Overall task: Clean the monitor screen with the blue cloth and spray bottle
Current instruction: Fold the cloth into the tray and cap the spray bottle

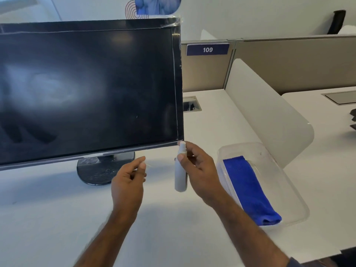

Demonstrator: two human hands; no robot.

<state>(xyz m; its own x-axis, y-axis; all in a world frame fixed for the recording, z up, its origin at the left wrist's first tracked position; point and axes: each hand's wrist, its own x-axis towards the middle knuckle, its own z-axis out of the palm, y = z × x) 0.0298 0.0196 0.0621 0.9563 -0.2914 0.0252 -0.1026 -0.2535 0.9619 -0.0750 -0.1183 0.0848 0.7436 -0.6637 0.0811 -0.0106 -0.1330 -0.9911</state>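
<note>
White desk (57, 218) noted: spray bottle (180, 176), judged light, rigid and slick, is gripped mid-body by right hand (200, 170); soft blue cloth (250, 187) lies beside that grip; left hand (128, 182) pinches something unclear.

Glossy dark monitor screen (86, 89) showing smudged reflections, fuzzy blue cloth (250, 189) lying in clear plastic tray (294, 191), matt grey spray bottle (180, 176), smooth white desk (48, 218)

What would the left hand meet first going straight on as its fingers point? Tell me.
Probably the monitor: the left hand points up and forward toward its bottom edge, above the stand base. Depth is unclear.
</note>
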